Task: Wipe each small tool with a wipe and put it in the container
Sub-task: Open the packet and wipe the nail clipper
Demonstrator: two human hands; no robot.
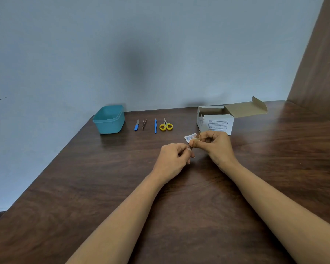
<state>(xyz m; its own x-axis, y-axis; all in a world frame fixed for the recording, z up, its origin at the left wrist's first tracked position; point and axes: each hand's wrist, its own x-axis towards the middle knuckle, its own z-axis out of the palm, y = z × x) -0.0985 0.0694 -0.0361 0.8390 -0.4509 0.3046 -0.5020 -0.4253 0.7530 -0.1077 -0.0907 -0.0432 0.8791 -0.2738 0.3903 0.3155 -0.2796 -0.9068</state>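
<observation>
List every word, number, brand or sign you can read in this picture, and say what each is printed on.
No text here can be quoted.
White box: a printed panel with ruled lines on its front face, too small to read.
Wipe packet: rows of small print, too blurred to read.
Teal container: no lettering visible.

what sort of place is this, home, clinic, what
Hard to say; likely a plain room at home or in an office. A dark wood-grain table stands against a bare blue-grey wall, with a teal container, a row of small tools and an open cardboard box.
</observation>
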